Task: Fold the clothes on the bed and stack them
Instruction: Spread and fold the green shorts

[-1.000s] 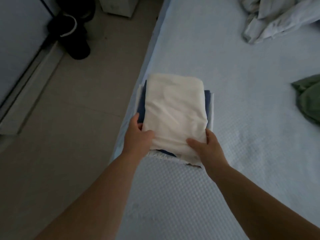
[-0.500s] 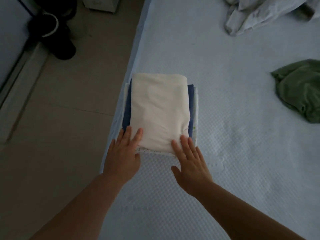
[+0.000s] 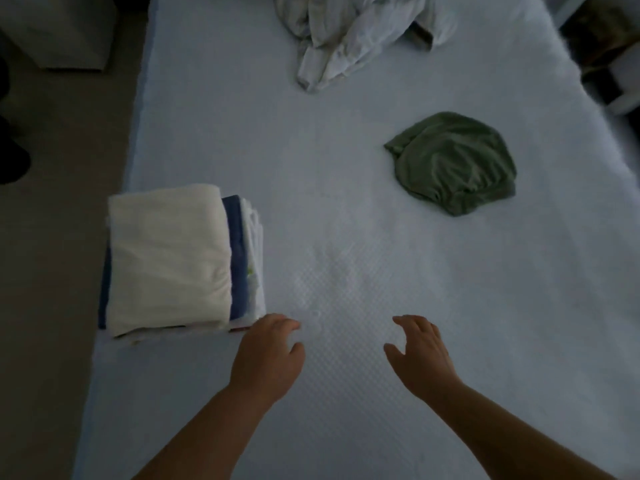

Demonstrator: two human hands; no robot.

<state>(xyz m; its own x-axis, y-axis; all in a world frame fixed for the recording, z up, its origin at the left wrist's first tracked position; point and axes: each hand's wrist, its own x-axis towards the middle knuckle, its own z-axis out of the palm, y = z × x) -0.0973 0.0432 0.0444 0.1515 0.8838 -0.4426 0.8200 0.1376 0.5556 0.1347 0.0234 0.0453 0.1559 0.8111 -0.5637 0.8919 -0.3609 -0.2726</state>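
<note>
The pale blue textured bed (image 3: pixel 346 209) carries a folded stack of clothes (image 3: pixel 180 261) at nine o'clock by its left edge, a cream knitted garment (image 3: pixel 166 258) on top, a dark blue layer (image 3: pixel 237 251) and white layers (image 3: pixel 254 244) beneath; a crumpled olive-green garment (image 3: pixel 453 161) lies at two o'clock, well apart, and a rumpled heap of white and grey clothes (image 3: pixel 349 32) at twelve o'clock. The left hand (image 3: pixel 268 358) sits at six o'clock just beside the stack's near right corner, grip loosely curled and holding nothing; the right hand (image 3: pixel 420 358) is at five o'clock, fingers spread and relaxed, grip empty.
</note>
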